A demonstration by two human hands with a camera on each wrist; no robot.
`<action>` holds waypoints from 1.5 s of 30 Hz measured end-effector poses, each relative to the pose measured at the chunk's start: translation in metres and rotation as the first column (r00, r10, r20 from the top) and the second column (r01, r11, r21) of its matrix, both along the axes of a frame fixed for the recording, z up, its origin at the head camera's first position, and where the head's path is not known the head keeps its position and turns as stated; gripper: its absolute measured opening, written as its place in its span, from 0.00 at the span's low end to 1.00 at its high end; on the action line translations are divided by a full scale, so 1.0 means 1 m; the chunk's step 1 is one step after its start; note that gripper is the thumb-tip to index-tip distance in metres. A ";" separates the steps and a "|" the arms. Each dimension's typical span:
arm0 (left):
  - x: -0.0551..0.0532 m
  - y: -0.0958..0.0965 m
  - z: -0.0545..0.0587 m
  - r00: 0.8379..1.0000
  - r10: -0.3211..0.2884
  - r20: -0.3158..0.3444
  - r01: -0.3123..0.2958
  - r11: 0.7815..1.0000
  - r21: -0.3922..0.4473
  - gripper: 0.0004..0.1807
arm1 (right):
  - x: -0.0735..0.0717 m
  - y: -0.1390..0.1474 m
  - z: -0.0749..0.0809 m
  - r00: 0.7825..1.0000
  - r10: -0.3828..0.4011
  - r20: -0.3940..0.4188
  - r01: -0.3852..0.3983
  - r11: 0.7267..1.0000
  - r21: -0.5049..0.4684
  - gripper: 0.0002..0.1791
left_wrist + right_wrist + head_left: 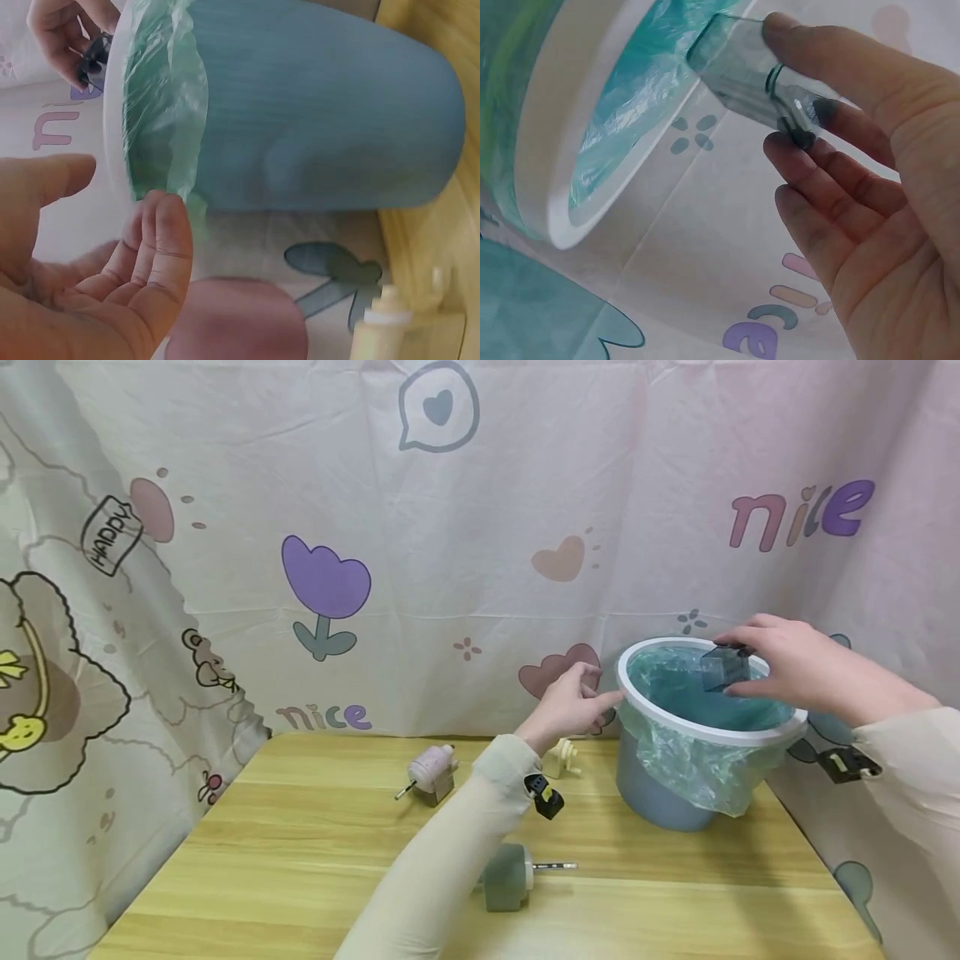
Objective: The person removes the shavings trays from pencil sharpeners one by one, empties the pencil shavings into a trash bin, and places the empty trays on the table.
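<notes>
Pinched between thumb and fingers of my right hand (802, 664) is a small clear, dark-tinted plastic box (739, 71), like a sharpener's shavings drawer. It is tilted over the mouth of a blue-grey bin (322, 112) with a white rim (705, 731). A translucent green bag (697, 768) lines the bin and folds over its rim. My left hand (566, 702) is at the rim's left side, fingers loosely extended and holding nothing. Whether its fingertips touch the rim or bag I cannot tell. The bottom of the bin's inside is hidden.
On the wooden table (262, 860) stand a pinkish crank-sharpener-like device (433, 772), a cream one (558, 758) partly behind the left wrist, and a grey-green one (506, 877) with a rod pointing right, partly behind the left sleeve. A printed curtain (465, 527) hangs behind.
</notes>
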State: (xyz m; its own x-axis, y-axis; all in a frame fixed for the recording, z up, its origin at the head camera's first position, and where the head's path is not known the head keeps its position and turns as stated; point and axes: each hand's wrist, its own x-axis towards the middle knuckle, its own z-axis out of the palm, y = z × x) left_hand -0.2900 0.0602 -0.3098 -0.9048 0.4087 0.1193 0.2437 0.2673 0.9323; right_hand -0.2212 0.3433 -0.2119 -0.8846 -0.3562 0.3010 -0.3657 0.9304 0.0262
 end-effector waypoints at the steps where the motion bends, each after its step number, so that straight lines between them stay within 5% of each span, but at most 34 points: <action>1: 0.000 -0.004 0.000 1.000 -0.012 -0.023 0.011 1.000 -0.028 0.29 | 0.002 0.000 -0.001 1.000 0.000 -0.014 0.000 1.000 -0.013 0.38; 5: 0.003 -0.020 -0.001 0.989 -0.080 -0.121 0.060 0.985 -0.160 0.24 | 0.014 0.003 -0.006 0.998 -0.015 -0.062 0.011 0.998 -0.066 0.39; 11: 0.012 -0.047 -0.002 0.949 -0.174 -0.263 0.085 0.944 -0.320 0.21 | 0.030 0.002 -0.011 0.974 0.021 -0.226 -0.038 0.997 -0.072 0.40; 24: 0.042 -0.105 -0.028 0.896 -0.342 -0.284 0.180 0.863 -0.473 0.22 | 0.069 -0.018 -0.032 0.916 0.059 -0.397 -0.184 0.941 -0.285 0.44; 33: 0.062 -0.133 -0.054 0.849 -0.417 -0.323 0.179 0.803 -0.568 0.29 | 0.081 -0.039 -0.057 0.896 0.157 -0.414 -0.317 0.882 -0.350 0.45; 45: 0.089 -0.159 -0.091 0.851 -0.438 -0.289 0.182 0.763 -0.620 0.38 | 0.093 -0.063 -0.099 0.928 0.225 -0.297 -0.348 0.807 -0.477 0.43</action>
State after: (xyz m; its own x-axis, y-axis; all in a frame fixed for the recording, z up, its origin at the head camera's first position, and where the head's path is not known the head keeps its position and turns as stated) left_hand -0.2010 -0.0991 -0.4006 -0.6372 0.7647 0.0954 0.7149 0.5403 0.4438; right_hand -0.1282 0.2804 -0.3107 -0.6572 -0.3222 0.6814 -0.6597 0.6830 -0.3133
